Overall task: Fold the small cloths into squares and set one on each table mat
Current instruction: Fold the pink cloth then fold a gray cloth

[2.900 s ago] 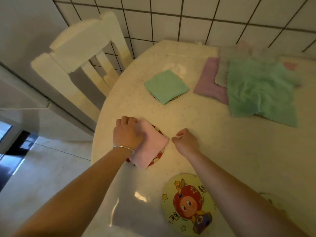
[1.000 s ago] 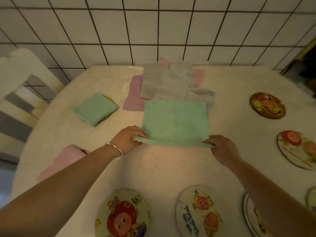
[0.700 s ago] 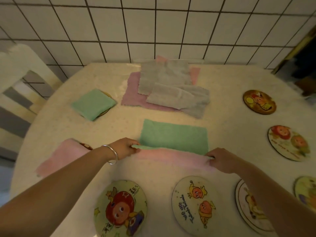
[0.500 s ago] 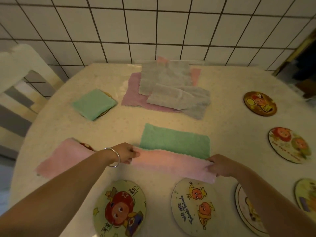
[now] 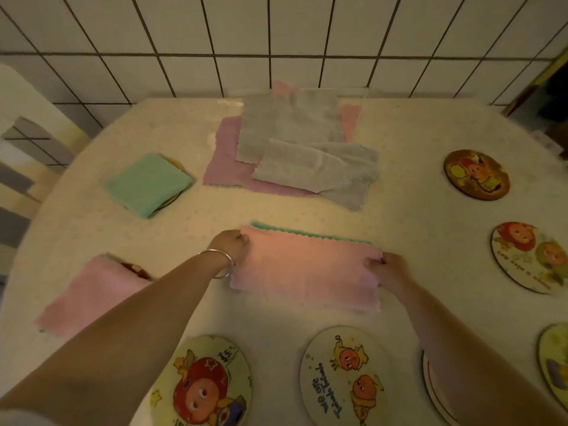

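A cloth (image 5: 304, 269), pink on top with a green edge showing along its far side, lies folded in half as a long strip in the middle of the table. My left hand (image 5: 230, 245) pinches its far left corner and my right hand (image 5: 385, 267) pinches its right end. A folded green cloth (image 5: 147, 184) covers a mat at the far left. A folded pink cloth (image 5: 92, 290) lies on a red mat (image 5: 136, 269) at the near left. Unfolded grey cloths (image 5: 307, 149) lie over a purple cloth (image 5: 224, 167) at the back.
Bare round cartoon mats sit along the near edge (image 5: 203, 385) (image 5: 347, 376) and on the right (image 5: 476, 175) (image 5: 534, 256). A tiled wall (image 5: 276, 41) runs behind the table. A white chair (image 5: 24, 142) stands at the left.
My hands pulled the green cloth off the pile toward me, then folded its near half up and over, so the pink side now covers the green one.
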